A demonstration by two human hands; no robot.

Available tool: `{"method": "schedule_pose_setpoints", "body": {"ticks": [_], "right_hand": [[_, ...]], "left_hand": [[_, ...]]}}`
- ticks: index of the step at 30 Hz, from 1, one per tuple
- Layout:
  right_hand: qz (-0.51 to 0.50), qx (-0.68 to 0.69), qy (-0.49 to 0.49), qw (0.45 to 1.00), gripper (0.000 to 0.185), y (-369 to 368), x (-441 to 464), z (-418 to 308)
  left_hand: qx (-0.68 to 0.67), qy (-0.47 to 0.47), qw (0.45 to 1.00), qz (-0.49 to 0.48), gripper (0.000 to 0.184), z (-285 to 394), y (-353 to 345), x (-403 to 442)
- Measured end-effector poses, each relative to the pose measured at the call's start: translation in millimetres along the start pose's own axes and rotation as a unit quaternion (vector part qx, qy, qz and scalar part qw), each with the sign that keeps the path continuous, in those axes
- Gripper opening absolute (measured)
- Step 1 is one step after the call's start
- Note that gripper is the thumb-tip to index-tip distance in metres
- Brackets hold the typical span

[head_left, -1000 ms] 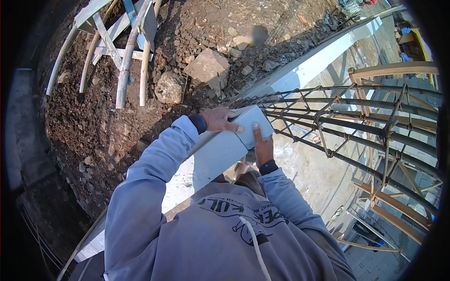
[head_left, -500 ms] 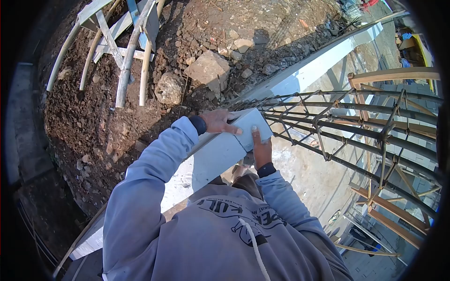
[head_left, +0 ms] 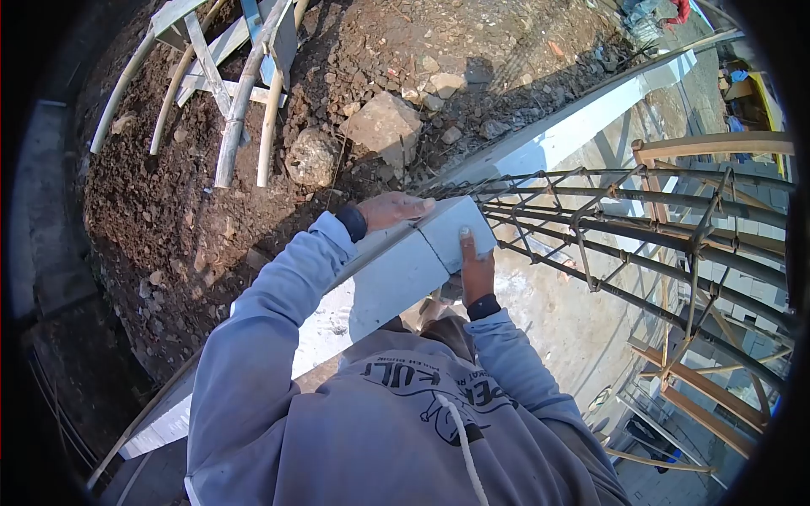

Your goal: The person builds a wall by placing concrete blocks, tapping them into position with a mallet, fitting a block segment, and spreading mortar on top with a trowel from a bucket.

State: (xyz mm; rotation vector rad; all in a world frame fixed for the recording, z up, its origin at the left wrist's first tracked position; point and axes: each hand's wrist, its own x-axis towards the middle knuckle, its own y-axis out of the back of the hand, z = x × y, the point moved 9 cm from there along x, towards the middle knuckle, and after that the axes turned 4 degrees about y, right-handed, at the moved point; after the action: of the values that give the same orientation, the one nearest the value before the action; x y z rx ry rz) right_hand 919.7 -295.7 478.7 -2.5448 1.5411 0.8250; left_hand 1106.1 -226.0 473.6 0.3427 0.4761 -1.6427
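Observation:
A small pale lightweight concrete block sits at the end of a row of white blocks, with a thin dark joint between them. My right hand grips its near end, thumb on the upper face and fingers hidden below and behind. My left hand lies along the far edge beside the joint, fingers stretched toward the small block; part of this hand is hidden at the edge. Both wrists have dark bands below grey-blue sleeves.
A rebar cage extends right from just beyond the block. Brown soil with rocks slopes along the far side, with a bamboo and wood frame at upper left. Another white wall stretch continues to the upper right. Timber pieces stand at lower right.
My left thumb has drawn back from the block's upper face, and that hand now lies along the far edge. My right hand stays on the block. The view has shifted slightly.

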Motion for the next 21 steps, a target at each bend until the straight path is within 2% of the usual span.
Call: {"method": "schedule_pose_setpoints", "body": {"ticks": [3,6,9,11,13,16,19,21], "right_hand": [[-0.002,0.0,-0.007,1.0,0.066,0.5,-4.9,-0.3],[0.002,0.011,-0.015,1.0,0.064,-0.4,-7.4,-8.3],[-0.006,0.006,0.006,1.0,0.059,-0.2,-9.5,-13.8],[-0.011,-0.019,0.027,0.999,0.056,-1.7,-13.6,-25.6],[-0.012,0.027,-0.004,1.0,0.056,-3.8,-13.5,-19.1],[-0.003,0.041,-0.025,0.999,0.056,-1.2,-13.8,-10.7],[0.002,0.038,-0.045,0.998,0.055,-2.6,-17.4,-16.4],[0.003,0.048,-0.062,0.997,0.055,-4.2,-21.2,-19.0]], "left_hand": [[0.004,0.089,0.993,0.077,0.072,-29.3,16.5,5.4],[0.051,0.078,0.989,0.111,0.075,-52.6,28.7,7.6],[0.181,0.11,0.974,0.083,0.076,-83.3,27.9,12.5],[0.148,0.114,0.98,0.071,0.076,-101.0,20.1,21.0],[0.129,0.132,0.981,0.06,0.075,-142.4,15.8,46.8],[0.125,0.144,0.976,0.101,0.086,-156.6,11.8,63.7],[0.135,0.148,0.978,0.058,0.075,-145.0,9.0,59.0],[0.144,0.142,0.978,0.055,0.076,-134.2,9.0,56.1]]}}
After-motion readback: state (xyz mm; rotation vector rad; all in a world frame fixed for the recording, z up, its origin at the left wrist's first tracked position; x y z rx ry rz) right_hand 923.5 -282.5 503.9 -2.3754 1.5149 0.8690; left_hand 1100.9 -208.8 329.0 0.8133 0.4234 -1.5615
